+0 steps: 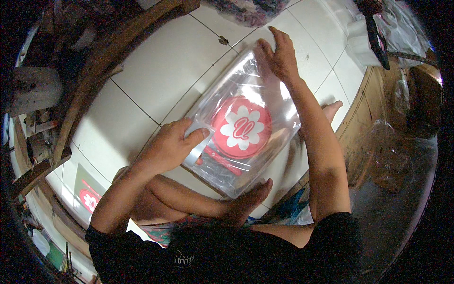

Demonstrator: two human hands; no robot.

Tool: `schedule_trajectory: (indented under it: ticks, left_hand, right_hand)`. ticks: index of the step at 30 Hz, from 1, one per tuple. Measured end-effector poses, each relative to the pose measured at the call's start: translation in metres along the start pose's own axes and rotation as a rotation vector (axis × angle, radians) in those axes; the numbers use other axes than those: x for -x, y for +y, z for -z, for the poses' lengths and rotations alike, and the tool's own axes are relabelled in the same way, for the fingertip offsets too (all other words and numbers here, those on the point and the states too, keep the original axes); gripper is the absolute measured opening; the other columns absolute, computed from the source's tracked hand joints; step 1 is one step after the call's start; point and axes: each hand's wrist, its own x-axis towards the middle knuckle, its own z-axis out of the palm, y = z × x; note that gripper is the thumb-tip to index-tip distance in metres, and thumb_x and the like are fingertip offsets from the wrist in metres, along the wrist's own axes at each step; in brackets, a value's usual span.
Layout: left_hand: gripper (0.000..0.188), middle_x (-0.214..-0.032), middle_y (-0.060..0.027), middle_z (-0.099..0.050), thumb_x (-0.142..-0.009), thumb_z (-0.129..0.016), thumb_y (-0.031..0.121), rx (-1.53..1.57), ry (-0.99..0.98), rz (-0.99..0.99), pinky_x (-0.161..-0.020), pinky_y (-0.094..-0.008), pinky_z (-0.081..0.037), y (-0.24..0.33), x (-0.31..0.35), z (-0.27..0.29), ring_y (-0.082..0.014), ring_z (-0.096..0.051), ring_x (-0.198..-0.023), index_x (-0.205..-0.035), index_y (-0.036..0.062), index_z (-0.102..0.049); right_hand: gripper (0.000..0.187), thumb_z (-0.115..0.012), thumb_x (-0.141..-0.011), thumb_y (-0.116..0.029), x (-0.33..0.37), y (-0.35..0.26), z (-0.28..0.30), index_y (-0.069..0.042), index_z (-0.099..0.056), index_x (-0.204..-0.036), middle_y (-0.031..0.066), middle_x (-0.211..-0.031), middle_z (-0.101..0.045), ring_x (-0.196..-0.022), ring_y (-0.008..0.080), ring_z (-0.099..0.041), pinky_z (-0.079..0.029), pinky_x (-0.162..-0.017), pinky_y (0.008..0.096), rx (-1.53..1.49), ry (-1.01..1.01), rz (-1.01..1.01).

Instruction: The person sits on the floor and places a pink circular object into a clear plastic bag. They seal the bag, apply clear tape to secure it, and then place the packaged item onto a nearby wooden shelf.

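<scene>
A clear plastic bag (265,90), printed with a red disc and a white flower shape, lies at a slant before me on the tiled floor. My left hand (172,144) is closed around a pale, glossy curved band (194,144) at the bag's near left edge. Whether that band is a tape roll or part of the bag, I cannot tell. At the far right end, my right hand (282,57) rests by the bag's corner with thumb and forefinger apart; its other fingers are partly hidden.
Another sheet with the same red print (87,200) lies at lower left. Curved wooden furniture (97,66) stands on the left. A filled plastic bundle (250,9) sits at the far edge. Wooden boards (366,99) and clear plastic (388,151) are on the right. My bare foot (255,196) is near the bag.
</scene>
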Motion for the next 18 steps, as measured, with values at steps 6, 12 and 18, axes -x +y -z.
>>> schedule_trajectory:
  ticks: [6, 12, 18]
  left_hand:
    - [0.039, -0.083, -0.0223, -0.070, -0.095, -0.058, 0.033, 0.019, -0.051, 0.057, -0.071, -0.0412, -0.053, 0.013, 0.000, 0.005, -0.0297, -0.071, -0.076, -0.105, -0.0051, -0.063]
    - [0.044, -0.089, -0.0240, -0.069, -0.092, -0.061, 0.038, -0.001, -0.013, -0.032, -0.074, -0.0444, -0.053, -0.011, -0.002, -0.004, -0.0339, -0.070, -0.081, -0.108, -0.0039, -0.062]
    - [0.044, -0.085, -0.0267, -0.067, -0.091, -0.062, 0.037, 0.009, -0.043, -0.048, -0.073, -0.0462, -0.051, -0.005, 0.006, -0.005, -0.0384, -0.068, -0.080, -0.102, -0.0052, -0.062]
  right_hand:
    - [0.069, -0.045, -0.097, -0.052, 0.025, -0.039, -0.030, -0.008, -0.033, -0.149, 0.0252, -0.150, -0.033, -0.140, 0.0454, -0.028, -0.021, -0.111, 0.0644, 0.250, -0.153, 0.161]
    - [0.071, -0.037, -0.098, -0.055, 0.032, -0.056, -0.029, -0.012, -0.025, -0.154, 0.0250, -0.156, -0.023, -0.145, 0.0475, -0.016, -0.012, -0.114, 0.0651, 0.275, -0.244, 0.163]
    - [0.073, -0.033, -0.097, -0.059, 0.035, -0.059, -0.029, -0.013, -0.025, -0.154, 0.0258, -0.156, -0.022, -0.145, 0.0480, -0.015, -0.011, -0.114, 0.0658, 0.277, -0.255, 0.138]
